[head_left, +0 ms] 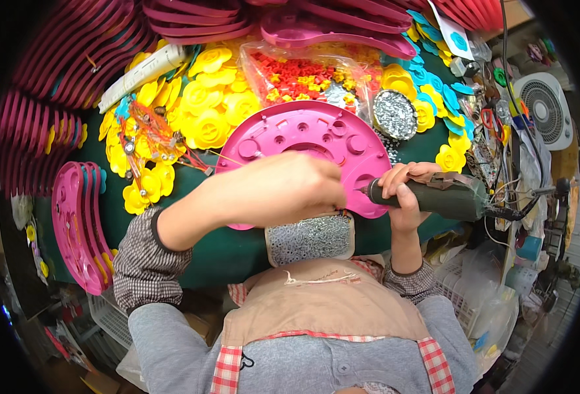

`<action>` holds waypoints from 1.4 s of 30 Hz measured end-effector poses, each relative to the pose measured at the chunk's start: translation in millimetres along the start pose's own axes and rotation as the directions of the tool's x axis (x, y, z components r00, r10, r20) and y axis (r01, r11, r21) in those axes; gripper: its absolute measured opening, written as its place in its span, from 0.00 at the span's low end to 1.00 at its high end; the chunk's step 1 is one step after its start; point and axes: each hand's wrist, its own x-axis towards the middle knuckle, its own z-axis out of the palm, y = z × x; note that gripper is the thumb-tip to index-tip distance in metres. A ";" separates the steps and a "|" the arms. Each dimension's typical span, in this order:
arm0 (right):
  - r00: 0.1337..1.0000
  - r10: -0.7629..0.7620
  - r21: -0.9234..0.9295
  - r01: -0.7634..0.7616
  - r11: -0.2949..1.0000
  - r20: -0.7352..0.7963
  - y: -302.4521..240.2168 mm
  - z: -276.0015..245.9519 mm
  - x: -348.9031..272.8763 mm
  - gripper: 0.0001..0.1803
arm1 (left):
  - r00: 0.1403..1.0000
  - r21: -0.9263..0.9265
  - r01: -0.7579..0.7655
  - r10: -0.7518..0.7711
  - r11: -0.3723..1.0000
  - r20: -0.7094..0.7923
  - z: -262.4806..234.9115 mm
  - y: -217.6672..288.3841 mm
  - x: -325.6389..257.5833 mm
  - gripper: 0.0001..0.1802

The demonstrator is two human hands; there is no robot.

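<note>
My right hand (pixel 405 190) is wrapped round a dark electric screwdriver (pixel 457 198), whose tip points left at the lower right end of a pink curved plastic panel (pixel 270 128). The panel lies on the table in front of me, with round posts and holes on its upper face. My left hand (pixel 310 180) reaches across it with fingers curled together close to the screwdriver's tip. Whatever those fingers pinch, if anything, is hidden. Just below that hand stands a clear tub of small metal screws (pixel 310 240), at the table's near edge.
Yellow plastic flowers (pixel 214 108) and blue ones (pixel 434 82) heap up behind the panel. Between them sits a bag of small red and yellow parts (pixel 296 75). A round tub of metal pieces (pixel 395 115) is behind the panel's right end. Stacked pink panels (pixel 76 223) stand at left.
</note>
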 end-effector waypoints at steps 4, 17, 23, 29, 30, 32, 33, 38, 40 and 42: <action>1.000 0.008 -0.116 -0.008 0.993 -0.004 6.3 -10.2 -9.6 0.19 | 0.998 0.038 -0.025 0.028 0.999 -0.065 -15.8 -45.9 36.1 0.11; 0.996 -0.059 -0.031 0.057 0.998 -0.070 -10.1 -27.2 16.6 0.18 | 0.922 0.002 0.081 -0.074 0.997 -0.380 49.6 -159.2 59.0 0.13; 0.926 -0.343 -0.142 0.323 0.936 -0.155 -0.6 -61.9 71.0 0.20 | 0.840 0.042 0.183 -0.134 0.982 -0.526 67.0 -139.9 59.1 0.12; 0.929 -0.207 -0.298 0.113 0.948 -0.305 31.8 -61.8 88.1 0.19 | 0.815 0.261 0.460 -0.287 0.849 -0.504 59.4 -132.5 70.7 0.10; 0.924 -0.229 -0.259 0.150 0.954 -0.305 33.0 -62.5 91.3 0.19 | 0.811 0.270 0.460 -0.276 0.846 -0.516 59.1 -130.1 72.2 0.10; 0.911 -0.272 -0.180 0.224 0.958 -0.311 31.4 -64.9 95.6 0.19 | 0.805 0.290 0.457 -0.253 0.841 -0.536 62.6 -124.6 73.7 0.10; 0.903 -0.272 -0.141 0.238 0.961 -0.332 24.9 -59.9 92.9 0.20 | 0.778 0.223 0.438 -0.243 0.871 -0.579 70.4 -123.0 69.2 0.09; 0.930 -0.343 -0.096 0.332 0.938 -0.133 -7.8 -32.0 84.3 0.18 | 0.685 0.089 0.351 -0.191 0.932 -0.703 96.9 -103.8 57.6 0.08; 0.947 -0.311 -0.027 0.310 0.950 -0.083 -17.5 -25.4 75.1 0.21 | 0.692 0.150 0.292 -0.101 0.944 -0.715 94.0 -94.0 60.3 0.09; 0.961 -0.273 0.069 0.276 0.959 -0.050 -23.4 -20.2 69.7 0.20 | 0.730 0.165 0.210 -0.042 0.964 -0.682 86.6 -84.6 67.4 0.15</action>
